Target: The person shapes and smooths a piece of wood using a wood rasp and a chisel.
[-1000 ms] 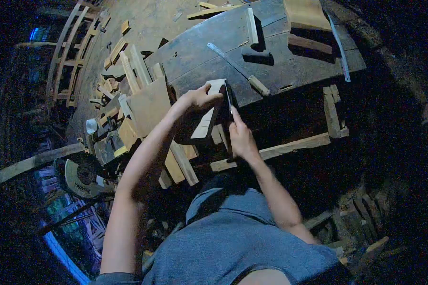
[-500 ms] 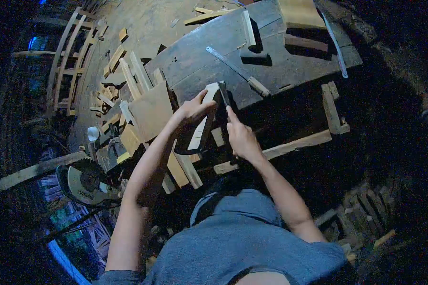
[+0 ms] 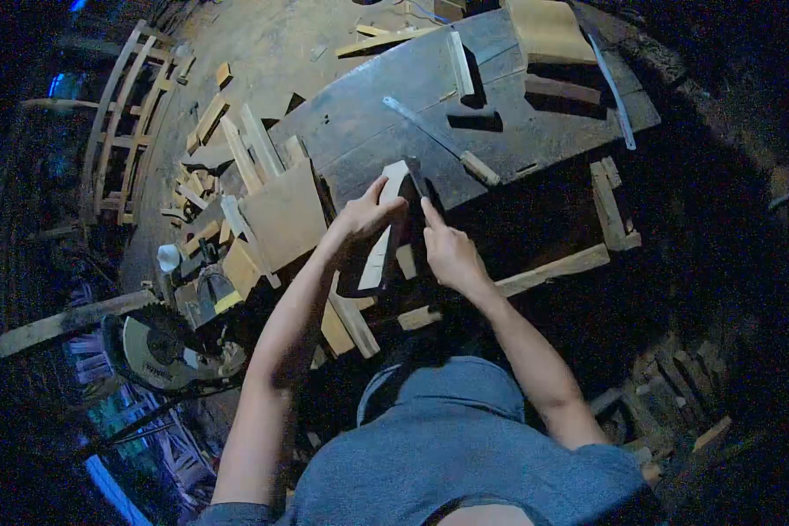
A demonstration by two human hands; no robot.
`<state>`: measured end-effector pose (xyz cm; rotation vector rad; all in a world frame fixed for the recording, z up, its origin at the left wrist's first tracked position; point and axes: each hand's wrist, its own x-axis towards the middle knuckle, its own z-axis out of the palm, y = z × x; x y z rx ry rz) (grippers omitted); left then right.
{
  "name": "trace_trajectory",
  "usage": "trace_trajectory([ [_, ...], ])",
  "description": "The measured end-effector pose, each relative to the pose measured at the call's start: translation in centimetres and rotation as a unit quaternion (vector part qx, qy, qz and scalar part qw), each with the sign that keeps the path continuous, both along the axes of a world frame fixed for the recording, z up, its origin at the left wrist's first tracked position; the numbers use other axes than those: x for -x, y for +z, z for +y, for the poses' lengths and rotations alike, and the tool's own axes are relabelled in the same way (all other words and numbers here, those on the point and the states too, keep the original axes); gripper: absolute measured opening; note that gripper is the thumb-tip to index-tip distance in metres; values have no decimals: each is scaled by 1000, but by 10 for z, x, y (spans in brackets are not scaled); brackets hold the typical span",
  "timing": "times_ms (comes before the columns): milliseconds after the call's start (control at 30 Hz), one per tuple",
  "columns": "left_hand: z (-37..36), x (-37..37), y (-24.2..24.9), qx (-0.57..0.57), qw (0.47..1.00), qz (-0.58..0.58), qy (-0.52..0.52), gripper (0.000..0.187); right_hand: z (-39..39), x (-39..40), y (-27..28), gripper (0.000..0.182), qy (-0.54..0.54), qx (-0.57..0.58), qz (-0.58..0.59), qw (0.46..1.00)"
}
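Note:
My left hand (image 3: 368, 215) is closed around a pale wooden piece (image 3: 377, 263) with thin marks across its lower end. The piece stands tilted at the near edge of the dark worktable (image 3: 351, 145), its upper end by the tabletop. In my right hand (image 3: 454, 254) is a dark narrow tool (image 3: 418, 178), gripped low with the forefinger stretched along it. Its upper end lies against or right beside the top of the wood; its exact kind is too dark to make out. Just beyond lies a metal strip (image 3: 416, 121) with a wooden handle (image 3: 479, 167).
A wooden block (image 3: 548, 31) and a long metal ruler (image 3: 614, 92) lie at the far right of the table. Left are a brown board (image 3: 285, 215), several offcuts and a circular-bladed power saw (image 3: 153, 351). A slatted wooden frame (image 3: 131, 131) stands farther left.
The wooden piece and both hands have shifted slightly right and down in view, and the wood stands a little more upright. The grips are the same.

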<state>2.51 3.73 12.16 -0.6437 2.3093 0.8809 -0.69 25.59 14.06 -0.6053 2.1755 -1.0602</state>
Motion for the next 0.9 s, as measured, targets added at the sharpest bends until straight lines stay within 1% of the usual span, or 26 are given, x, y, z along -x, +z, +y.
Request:
trace_trajectory([
  [33,4,-2,3,-6,1000,-4,1,98,7,-5,14,53,8,-8,-9,1000],
  [100,10,1,19,-3,999,-37,19,97,-1,2,-12,54,4,-6,2,1000],
  [133,17,2,26,4,998,-50,36,96,-7,9,-16,56,-6,6,18,1000],
  [167,16,-5,16,7,998,-47,36,96,-7,8,-18,56,-6,9,20,1000],
  [200,9,-11,-3,19,999,-30,21,96,-9,9,-15,56,-3,-7,-4,1000],
  [233,4,-7,-4,33,999,-9,4,95,-13,13,-9,57,-2,-21,-26,999],
  [267,2,-8,-8,31,999,-13,14,93,-4,1,-1,56,24,-38,12,999],
  [300,6,-8,-2,27,999,-17,14,93,-3,-2,-3,56,24,-42,7,999],
  [367,16,-10,14,-7,998,-30,60,92,2,-6,-6,56,4,-2,5,1000],
  [400,18,-5,17,-10,997,-21,69,91,-5,0,-11,56,12,-16,17,1000],
  [433,19,-7,14,-10,998,-18,67,91,-6,3,-14,56,9,-17,19,1000],
  [500,13,-14,1,34,999,9,25,90,-14,11,-15,56,-5,-36,-2,999],
  [567,6,-15,-6,26,999,15,29,91,-5,0,-8,55,5,-40,5,999],
  [633,15,-17,7,-12,997,38,64,98,6,-9,-1,55,17,-30,11,999],
  [667,15,-17,4,-22,995,41,83,97,1,-3,3,55,21,-33,14,999],
  [700,13,-13,6,-21,996,45,80,97,-7,4,-3,55,18,-32,18,999],
  [767,13,-13,11,-10,999,-3,51,91,-15,6,-17,55,-8,-3,17,1000],
  [800,8,-17,2,11,999,18,25,89,-11,2,-14,56,-12,-10,23,1000],
  [833,8,-16,6,-1,1000,1,30,86,-8,2,-2,56,-16,-5,27,1000],
  [900,10,-15,8,-11,999,12,39,86,5,-8,14,51,-8,-5,-17,1000],
])
